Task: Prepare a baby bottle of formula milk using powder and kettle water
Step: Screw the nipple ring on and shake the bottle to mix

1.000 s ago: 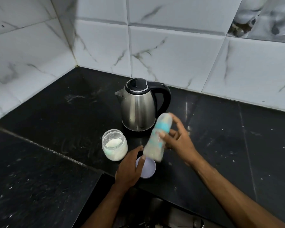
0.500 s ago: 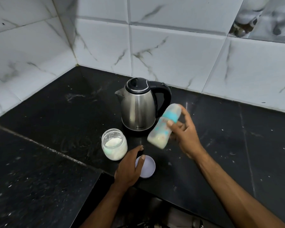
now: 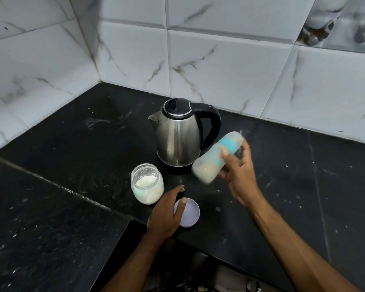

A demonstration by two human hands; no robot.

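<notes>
My right hand [image 3: 239,173] grips a baby bottle [image 3: 214,159] with a teal collar and milky liquid inside. The bottle is tilted, cap end up to the right, and blurred, just right of the steel kettle [image 3: 178,133]. An open glass jar of white powder [image 3: 147,183] stands in front of the kettle on the left. My left hand [image 3: 167,213] rests on the counter beside the jar, its thumb over the pale lilac jar lid [image 3: 189,212] lying flat there.
The black stone counter [image 3: 303,186] runs into a corner of white marbled wall tiles [image 3: 219,70]. A lower dark ledge [image 3: 40,228] lies at the left. The counter's front edge drops off just behind my left wrist.
My right hand has swung the bottle up and to the right and tipped it further over. The left hand, jar, lid and kettle have stayed in place.
</notes>
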